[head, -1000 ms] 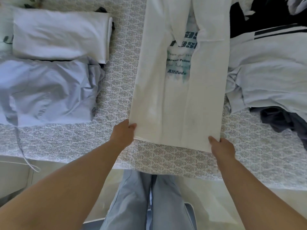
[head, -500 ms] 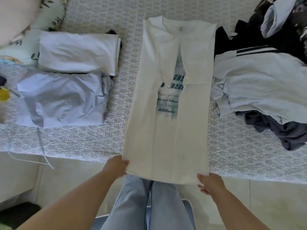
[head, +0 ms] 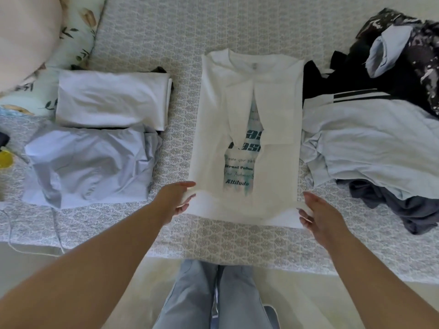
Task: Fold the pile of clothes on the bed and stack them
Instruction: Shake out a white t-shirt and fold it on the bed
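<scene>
Soft daylight; blown whites; fisheye edges

I'm looking down into a home bedroom: a bed (head: 147, 34) covered in a grey-and-white patterned spread fills most of my view, with a floral pillow (head: 78, 36) at its far left corner. Folded laundry (head: 107, 100) sits in 2 piles on the left and a loose heap of clothes (head: 380, 119) lies on the right. Pale floor tile (head: 356, 305) runs below the bed edge, where I stand in jeans (head: 197, 300).
</scene>
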